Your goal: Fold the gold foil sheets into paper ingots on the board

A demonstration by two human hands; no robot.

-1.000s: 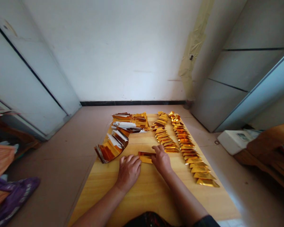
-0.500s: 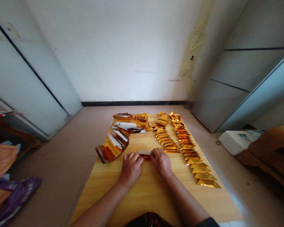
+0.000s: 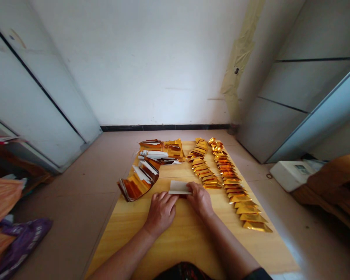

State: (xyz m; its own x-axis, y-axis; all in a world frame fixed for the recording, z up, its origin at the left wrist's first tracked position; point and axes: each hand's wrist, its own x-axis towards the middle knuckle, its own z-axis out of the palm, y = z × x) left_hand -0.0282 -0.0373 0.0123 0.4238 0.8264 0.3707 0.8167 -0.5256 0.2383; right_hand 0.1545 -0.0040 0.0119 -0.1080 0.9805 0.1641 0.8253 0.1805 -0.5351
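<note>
A small sheet of foil paper (image 3: 179, 187), pale on its upper face with a strip of gold-brown foil along its near edge, lies between my hands on the wooden table. My left hand (image 3: 161, 212) has its fingertips on the sheet's near left corner. At its right side, my right hand (image 3: 200, 199) grips the sheet with bent fingers. Left of the hands spreads a fanned pile of foil sheets (image 3: 140, 186), gold and white. To the right run two rows of folded gold foil pieces, a shorter row (image 3: 205, 171) and a longer row (image 3: 233, 186).
More foil sheets (image 3: 160, 149) lie at the table's far left. The wooden table (image 3: 128, 237) stands before a white wall (image 3: 151, 77). Grey cabinets (image 3: 303, 77) and a white box (image 3: 290, 175) are at right; a purple bag (image 3: 29, 237) is at lower left.
More of the sheet's pale face now shows, a flap standing or lying farther up between my hands. My left hand has shifted slightly down; the right fingers have moved a little along the sheet.
</note>
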